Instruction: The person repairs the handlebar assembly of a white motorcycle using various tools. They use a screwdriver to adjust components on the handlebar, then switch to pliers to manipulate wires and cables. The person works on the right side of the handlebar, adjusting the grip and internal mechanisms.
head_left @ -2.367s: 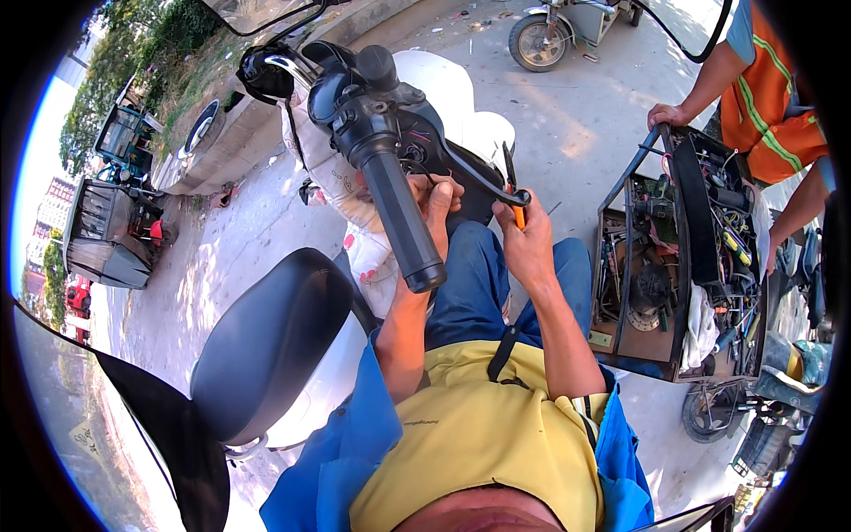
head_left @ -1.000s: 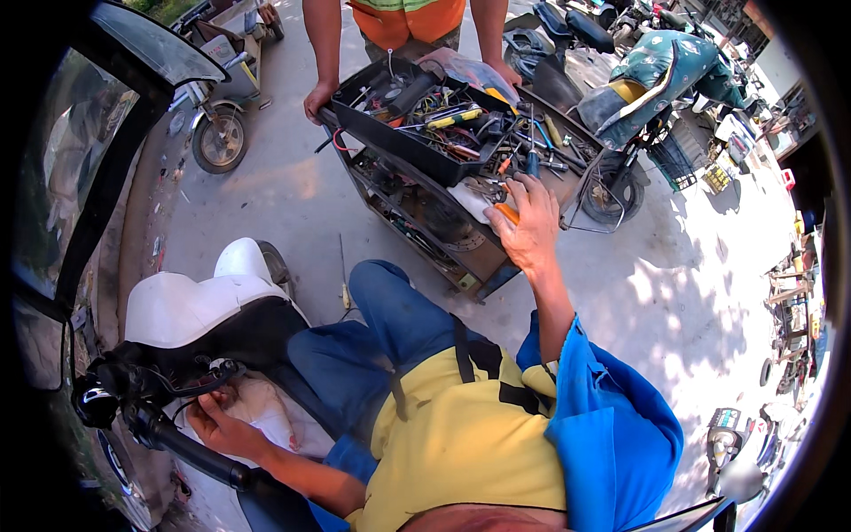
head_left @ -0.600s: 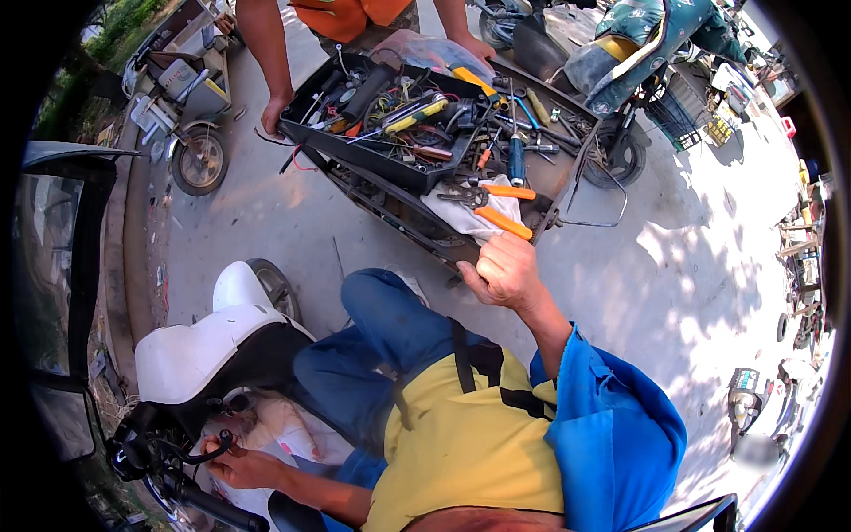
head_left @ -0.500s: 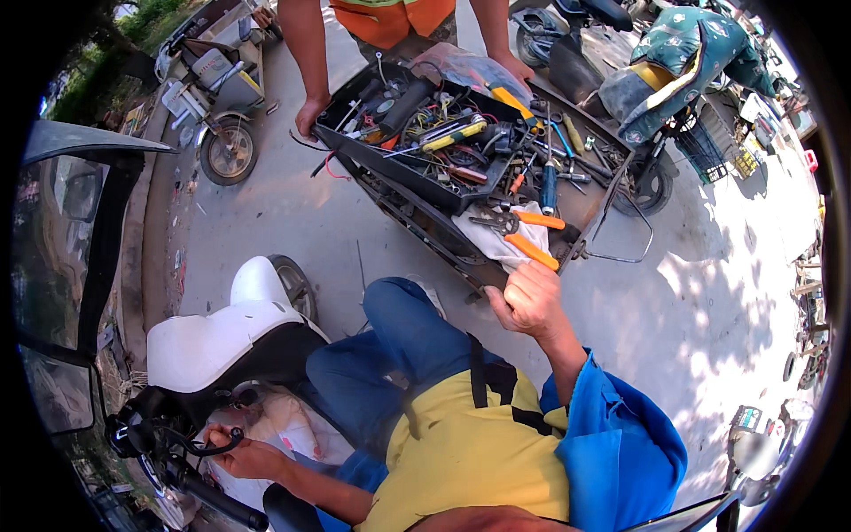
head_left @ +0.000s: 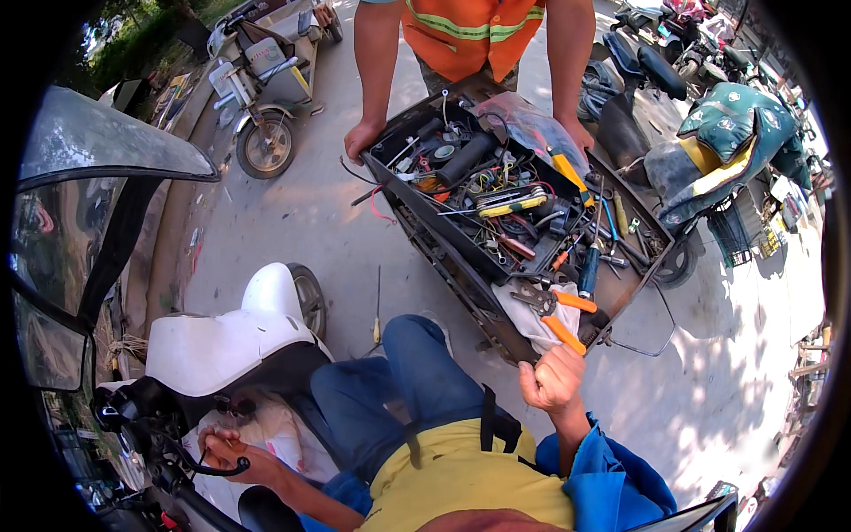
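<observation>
My left hand is at the lower left with its fingers curled, right behind the black brake lever of a white scooter. What its fingers hold, if anything, is too small to make out. My right hand is closed in a fist, thumb on top, at the near corner of a tool cart. Just beyond it lies a wire stripper with orange handles, on a white cloth. The fist hides whatever is inside it.
Across the cart, a person in an orange vest rests both hands on its edges. A black tray there holds wires and tools. A three-wheeler stands far left, a scooter with a green cover at right. A screwdriver is on the ground.
My view has tilted up, so the cart and scooters sit lower and farther right. More of the vest shows. Both my hands keep nearly the same pose.
</observation>
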Action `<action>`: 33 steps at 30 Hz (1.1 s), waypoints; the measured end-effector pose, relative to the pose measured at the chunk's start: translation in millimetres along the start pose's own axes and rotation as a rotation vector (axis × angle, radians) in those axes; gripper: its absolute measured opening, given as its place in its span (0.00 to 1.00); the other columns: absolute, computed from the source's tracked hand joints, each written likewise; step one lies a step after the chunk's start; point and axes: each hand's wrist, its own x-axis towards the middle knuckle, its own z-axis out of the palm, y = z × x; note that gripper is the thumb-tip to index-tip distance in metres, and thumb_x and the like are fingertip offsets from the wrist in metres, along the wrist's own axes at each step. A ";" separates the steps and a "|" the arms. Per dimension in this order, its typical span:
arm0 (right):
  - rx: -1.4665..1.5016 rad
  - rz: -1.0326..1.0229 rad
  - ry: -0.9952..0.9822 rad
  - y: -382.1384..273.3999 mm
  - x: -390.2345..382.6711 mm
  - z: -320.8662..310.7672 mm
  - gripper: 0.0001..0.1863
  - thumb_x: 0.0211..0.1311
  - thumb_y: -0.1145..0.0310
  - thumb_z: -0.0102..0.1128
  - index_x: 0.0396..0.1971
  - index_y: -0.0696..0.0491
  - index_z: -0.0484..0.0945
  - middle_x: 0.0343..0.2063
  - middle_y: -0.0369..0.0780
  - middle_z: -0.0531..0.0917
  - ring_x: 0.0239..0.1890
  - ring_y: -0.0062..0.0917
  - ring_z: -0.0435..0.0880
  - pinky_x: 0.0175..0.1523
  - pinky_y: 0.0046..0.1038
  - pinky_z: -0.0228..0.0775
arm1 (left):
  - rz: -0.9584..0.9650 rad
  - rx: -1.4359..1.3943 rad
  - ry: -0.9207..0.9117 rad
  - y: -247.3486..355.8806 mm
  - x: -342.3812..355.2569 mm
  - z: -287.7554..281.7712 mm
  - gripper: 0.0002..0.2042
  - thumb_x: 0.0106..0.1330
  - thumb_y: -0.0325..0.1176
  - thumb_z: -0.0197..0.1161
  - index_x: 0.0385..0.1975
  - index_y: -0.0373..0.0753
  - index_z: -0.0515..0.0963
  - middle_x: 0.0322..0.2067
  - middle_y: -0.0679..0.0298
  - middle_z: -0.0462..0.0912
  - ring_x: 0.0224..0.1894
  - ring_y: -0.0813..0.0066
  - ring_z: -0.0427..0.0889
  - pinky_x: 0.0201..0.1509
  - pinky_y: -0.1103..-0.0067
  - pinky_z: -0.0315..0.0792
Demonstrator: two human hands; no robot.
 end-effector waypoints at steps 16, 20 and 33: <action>-0.261 -0.075 -0.218 53.3 263.4 121.8 0.10 0.68 0.66 0.59 0.40 0.56 0.84 0.39 0.46 0.85 0.46 0.45 0.83 0.51 0.44 0.77 | -0.063 -0.248 -0.070 21.9 -6.7 -1.2 0.05 0.76 0.26 0.58 0.44 0.32 0.77 0.32 0.62 0.78 0.29 0.80 0.74 0.33 0.84 0.71; -0.592 0.260 -0.719 131.3 291.9 161.0 0.18 0.68 0.65 0.51 0.49 0.58 0.83 0.52 0.57 0.84 0.59 0.53 0.81 0.62 0.51 0.73 | -0.184 -0.315 -0.187 28.5 -9.4 -4.3 0.07 0.75 0.27 0.64 0.47 0.34 0.78 0.41 0.62 0.82 0.35 0.80 0.78 0.38 0.81 0.75; -0.814 0.300 -0.757 181.2 324.1 209.3 0.25 0.67 0.54 0.58 0.57 0.54 0.81 0.55 0.54 0.84 0.60 0.52 0.82 0.63 0.49 0.73 | -0.323 0.085 -0.003 32.6 -27.3 -149.5 0.07 0.75 0.28 0.63 0.48 0.33 0.81 0.34 0.68 0.82 0.30 0.85 0.74 0.36 0.85 0.71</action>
